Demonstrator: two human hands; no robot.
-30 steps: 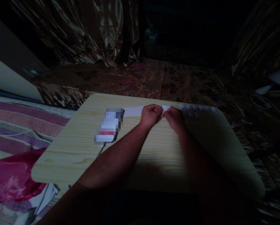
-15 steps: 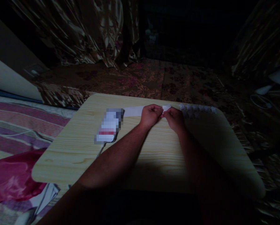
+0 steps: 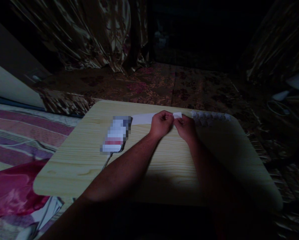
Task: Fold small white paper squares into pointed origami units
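Observation:
My left hand (image 3: 161, 124) and my right hand (image 3: 186, 127) meet at the far middle of a light wooden table (image 3: 144, 160). Both are closed in a pinch on a small white piece of paper (image 3: 177, 115) held between them. A longer white paper strip (image 3: 141, 118) lies flat on the table just left of my left hand. To the right of my right hand runs a row of several small folded white paper pieces (image 3: 210, 116) along the table's far edge.
A blurred-out rectangular object (image 3: 115, 134) with a cable lies on the table's left part. Striped bedding (image 3: 19, 130) and red fabric (image 3: 11, 191) are at the left. A patterned carpet (image 3: 164, 83) and shiny curtains (image 3: 89, 36) lie beyond. The room is dim.
The hands have barely moved; the small paper between them has shifted slightly and now shows a little flatter above my right fingers.

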